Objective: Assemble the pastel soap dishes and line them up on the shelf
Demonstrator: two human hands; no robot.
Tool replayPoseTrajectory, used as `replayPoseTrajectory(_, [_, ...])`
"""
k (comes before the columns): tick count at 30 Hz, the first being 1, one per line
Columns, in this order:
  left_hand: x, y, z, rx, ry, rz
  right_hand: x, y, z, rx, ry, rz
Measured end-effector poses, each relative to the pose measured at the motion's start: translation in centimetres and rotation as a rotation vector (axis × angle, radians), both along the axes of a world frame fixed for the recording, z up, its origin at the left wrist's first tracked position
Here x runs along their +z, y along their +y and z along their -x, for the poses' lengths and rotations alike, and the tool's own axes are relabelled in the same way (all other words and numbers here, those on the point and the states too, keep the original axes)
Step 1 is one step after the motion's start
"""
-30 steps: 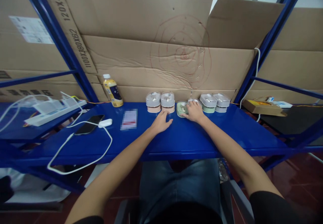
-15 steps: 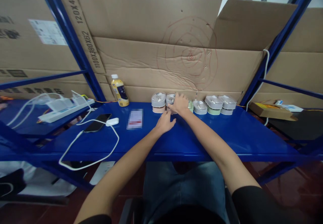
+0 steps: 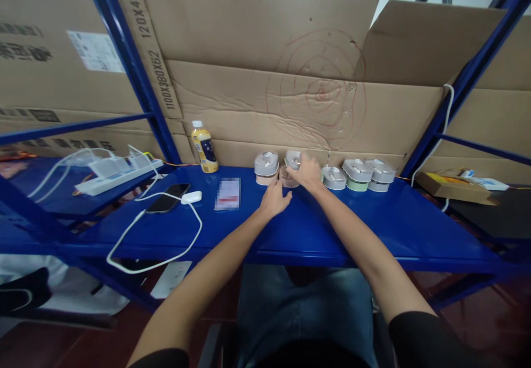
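Observation:
A row of small rounded boxes with clear greyish lids stands along the back of the blue shelf. My right hand [image 3: 309, 173] is closed on the side of one clear-lidded box [image 3: 293, 159], which is raised and tilted above a pinkish box [image 3: 290, 177]. My left hand [image 3: 274, 197] is at the front of that pinkish box, thumb spread from the fingers; whether it touches the box I cannot tell. Left of it sits a two-layer stack [image 3: 266, 164] with a pink lower part. Right of my right hand are a single grey box [image 3: 334, 178], a green-based stack [image 3: 357, 173] and a grey stack [image 3: 379, 174].
A yellow bottle [image 3: 204, 148] stands at the back left, with a blurred card [image 3: 228, 193] before it. A phone [image 3: 168, 199] and a white cable [image 3: 201, 225] lie further left, near a power strip [image 3: 120, 177]. Cardboard [image 3: 232, 91] backs the blue shelf [image 3: 298, 229].
My right hand has lifted the clear-lidded box up from the pinkish box and a little to the right. My left hand stays close by. The view has shifted slightly.

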State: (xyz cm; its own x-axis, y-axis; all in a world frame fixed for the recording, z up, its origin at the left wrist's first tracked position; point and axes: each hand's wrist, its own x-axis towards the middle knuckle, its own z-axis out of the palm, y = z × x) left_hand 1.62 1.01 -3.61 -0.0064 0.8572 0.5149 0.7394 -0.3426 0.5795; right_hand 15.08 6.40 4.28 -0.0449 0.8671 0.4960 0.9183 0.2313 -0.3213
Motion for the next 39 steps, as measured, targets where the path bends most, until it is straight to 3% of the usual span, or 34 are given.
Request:
replayPoseTrajectory(4, [0.6, 0.5, 0.6, -0.004, -0.266, 0.058, 0.7, -1.1, -5.7, 0.281, 0.16, 0.005])
replayPoseTrajectory(8, [1.1, 0.8, 0.9, -0.236, -0.537, 0.156, 0.2, -2.7, -11.4, 0.628, 0.283, 0.137])
replayPoseTrajectory(12, [0.7, 0.5, 0.8, -0.517, -0.492, 0.223, -1.3, -4.0, -14.3, 0.885, 0.227, 0.415])
replayPoseTrajectory(15, [0.2, -0.1, 0.7, -0.634, -0.37, 0.267, -2.2, -4.4, -14.6, 0.972, 0.133, 0.464])
replayPoseTrajectory(18, [0.1, -0.8, 0.6, -0.653, -0.288, 0.274, -2.6, -4.6, -14.2, 0.976, 0.06, 0.438])
replayPoseTrajectory(26, [0.6, -1.6, -0.3, -0.588, -0.102, 0.15, -3.3, -5.7, -12.0, 0.799, 0.002, 0.188])
replayPoseTrajectory(30, [0.8, -2.0, -0.2, -0.568, -0.002, 0.085, -2.5, -5.2, -13.3, 0.766, 0.157, 0.109])
replayPoseTrajectory(33, [1.0, -2.5, -0.2, -0.54, 0.151, 0.07, -2.0, -4.3, -14.8, 0.63, 0.306, 0.05])
replayPoseTrajectory(36, [1.1, -3.0, -0.6, -0.537, 0.218, 0.082, -2.1, -3.5, -15.6, 0.483, 0.391, 0.032])
replayPoseTrajectory(39, [1.2, -3.0, -0.8, -0.519, 0.197, 0.066, -2.6, -3.0, -15.4, 0.464, 0.389, 0.022])
